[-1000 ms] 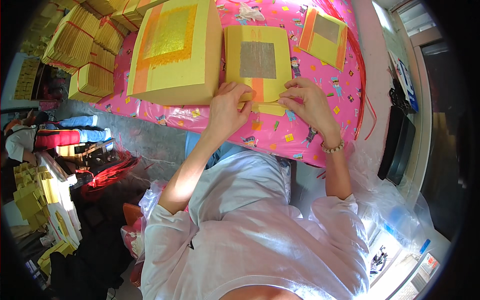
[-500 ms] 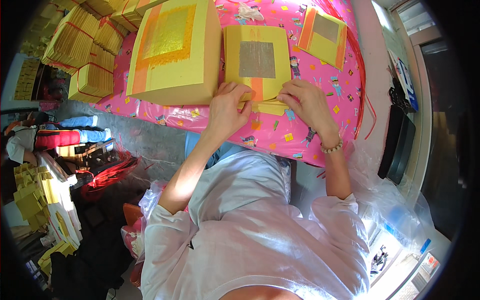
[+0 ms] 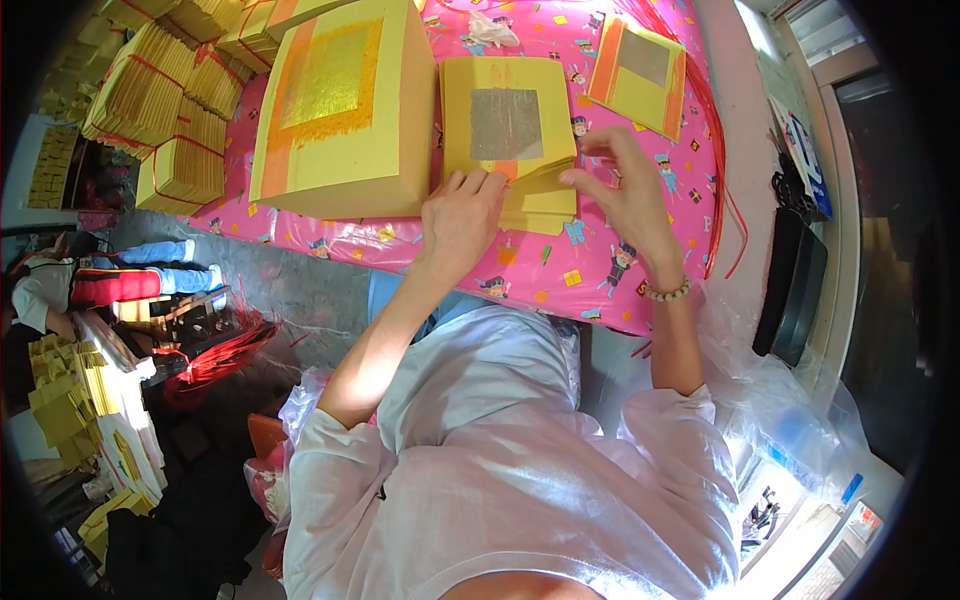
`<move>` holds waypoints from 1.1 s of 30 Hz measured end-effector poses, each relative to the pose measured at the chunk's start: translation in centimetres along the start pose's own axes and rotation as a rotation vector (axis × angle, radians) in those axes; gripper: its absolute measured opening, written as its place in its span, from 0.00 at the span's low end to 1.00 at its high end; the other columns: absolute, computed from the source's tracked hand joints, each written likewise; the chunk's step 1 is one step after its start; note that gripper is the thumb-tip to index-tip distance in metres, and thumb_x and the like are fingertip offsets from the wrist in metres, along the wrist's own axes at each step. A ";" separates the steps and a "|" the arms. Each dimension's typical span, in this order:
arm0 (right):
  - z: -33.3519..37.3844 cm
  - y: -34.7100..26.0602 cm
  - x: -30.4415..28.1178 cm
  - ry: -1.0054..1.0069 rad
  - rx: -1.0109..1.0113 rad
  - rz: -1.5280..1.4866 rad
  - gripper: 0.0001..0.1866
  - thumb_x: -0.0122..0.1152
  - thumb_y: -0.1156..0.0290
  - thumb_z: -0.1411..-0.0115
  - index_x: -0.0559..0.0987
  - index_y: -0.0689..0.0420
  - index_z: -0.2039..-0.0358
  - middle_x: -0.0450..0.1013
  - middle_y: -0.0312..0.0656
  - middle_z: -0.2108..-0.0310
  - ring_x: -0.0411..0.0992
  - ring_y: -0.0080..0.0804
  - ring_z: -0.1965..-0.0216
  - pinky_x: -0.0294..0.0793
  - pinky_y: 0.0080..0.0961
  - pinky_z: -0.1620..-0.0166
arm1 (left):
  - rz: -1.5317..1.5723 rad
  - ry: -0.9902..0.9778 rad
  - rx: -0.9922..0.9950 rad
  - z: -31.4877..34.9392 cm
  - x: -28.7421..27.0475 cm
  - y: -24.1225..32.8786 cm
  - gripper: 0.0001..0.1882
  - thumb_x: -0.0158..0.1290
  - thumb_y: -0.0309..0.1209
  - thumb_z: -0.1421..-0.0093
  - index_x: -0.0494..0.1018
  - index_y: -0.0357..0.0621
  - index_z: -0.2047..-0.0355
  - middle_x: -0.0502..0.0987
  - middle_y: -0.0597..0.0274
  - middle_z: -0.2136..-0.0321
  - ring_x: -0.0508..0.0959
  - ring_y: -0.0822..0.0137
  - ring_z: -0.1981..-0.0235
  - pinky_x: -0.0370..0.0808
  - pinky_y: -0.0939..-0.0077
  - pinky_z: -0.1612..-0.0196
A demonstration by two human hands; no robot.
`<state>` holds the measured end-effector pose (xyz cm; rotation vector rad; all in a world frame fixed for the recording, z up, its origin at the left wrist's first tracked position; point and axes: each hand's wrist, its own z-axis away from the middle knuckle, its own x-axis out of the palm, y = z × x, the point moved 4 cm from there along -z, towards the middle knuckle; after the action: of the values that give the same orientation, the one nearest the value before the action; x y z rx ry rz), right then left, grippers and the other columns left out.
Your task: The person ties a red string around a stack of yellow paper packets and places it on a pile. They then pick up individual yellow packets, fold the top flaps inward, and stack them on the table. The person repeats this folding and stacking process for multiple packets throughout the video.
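Resting our left hand [image 3: 460,225] on the near edge of a square yellow paper stack with a silver-grey patch [image 3: 507,128], we curl its fingers over the sheets, but cannot tell whether it pinches any. Our right hand [image 3: 635,195] is at the near right corner, thumb and fingers parted wide. The stack lies on a pink patterned plastic tablecloth [image 3: 592,265], between a tall gold-patched yellow paper block [image 3: 345,120] at left and a thin orange-banded yellow paper bundle [image 3: 640,78] at far right.
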<state>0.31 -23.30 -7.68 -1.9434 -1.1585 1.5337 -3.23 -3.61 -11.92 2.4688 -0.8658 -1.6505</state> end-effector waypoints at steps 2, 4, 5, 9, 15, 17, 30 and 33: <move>0.0 1.7 -1.4 -0.031 0.132 -0.023 0.20 0.73 0.63 0.52 0.77 0.58 0.62 0.74 0.40 0.64 0.75 0.35 0.63 0.75 0.32 0.64 | 0.019 -0.005 -0.017 -0.1 -0.1 -0.3 0.07 0.55 0.30 0.41 0.74 0.47 0.62 0.75 0.62 0.72 0.77 0.58 0.69 0.75 0.65 0.69; 0.0 3.0 -1.6 -0.247 0.144 0.039 0.22 0.74 0.65 0.53 0.77 0.58 0.59 0.73 0.40 0.61 0.75 0.37 0.60 0.74 0.31 0.60 | 0.062 -0.013 -0.048 -0.3 -0.3 -0.5 0.09 0.53 0.30 0.39 0.73 0.47 0.57 0.78 0.60 0.68 0.78 0.56 0.67 0.75 0.62 0.68; 0.2 3.4 -1.4 -0.355 0.149 0.070 0.23 0.75 0.66 0.54 0.77 0.58 0.58 0.73 0.40 0.59 0.75 0.38 0.58 0.74 0.31 0.58 | 0.066 -0.016 -0.070 -0.3 -0.3 -0.6 0.12 0.53 0.30 0.39 0.73 0.48 0.55 0.78 0.59 0.68 0.78 0.55 0.67 0.76 0.62 0.69; 0.5 3.9 -0.2 -0.348 0.010 0.029 0.29 0.75 0.65 0.55 0.78 0.55 0.51 0.70 0.41 0.52 0.72 0.40 0.51 0.73 0.33 0.50 | 0.082 -0.028 -0.145 0.0 0.1 -1.1 0.22 0.53 0.29 0.39 0.68 0.51 0.44 0.79 0.56 0.66 0.80 0.55 0.68 0.77 0.61 0.70; -0.2 4.9 0.7 -0.384 0.032 0.028 0.34 0.77 0.67 0.58 0.78 0.54 0.47 0.69 0.41 0.51 0.70 0.36 0.48 0.72 0.32 0.46 | -0.028 -0.003 0.018 -0.2 -0.7 -0.4 0.33 0.55 0.21 0.50 0.68 0.56 0.41 0.76 0.59 0.57 0.80 0.58 0.70 0.80 0.64 0.69; -0.4 4.7 0.6 -0.394 0.043 0.075 0.33 0.77 0.67 0.58 0.79 0.54 0.48 0.69 0.40 0.52 0.70 0.36 0.49 0.72 0.31 0.48 | -0.046 -0.062 0.067 0.0 -0.6 -0.6 0.31 0.54 0.22 0.48 0.70 0.58 0.43 0.75 0.59 0.54 0.81 0.57 0.68 0.80 0.64 0.68; -1.2 4.9 0.9 -0.347 0.037 0.165 0.26 0.77 0.63 0.58 0.83 0.55 0.56 0.74 0.41 0.56 0.72 0.38 0.53 0.72 0.32 0.49 | 0.083 -0.159 0.063 -0.4 -0.5 -0.8 0.27 0.65 0.41 0.50 0.75 0.61 0.48 0.75 0.66 0.64 0.78 0.61 0.64 0.78 0.66 0.66; -1.2 4.9 0.9 -0.331 0.036 0.175 0.25 0.77 0.62 0.58 0.84 0.54 0.57 0.75 0.40 0.57 0.73 0.37 0.53 0.72 0.31 0.50 | 0.086 -0.151 0.063 -0.4 -0.6 -0.8 0.27 0.65 0.41 0.51 0.75 0.61 0.48 0.75 0.67 0.65 0.78 0.62 0.64 0.78 0.66 0.66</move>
<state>3.23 -25.15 -11.48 -1.8558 -1.0981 2.0136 -2.74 -2.71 -11.53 2.3333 -1.0405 -1.8258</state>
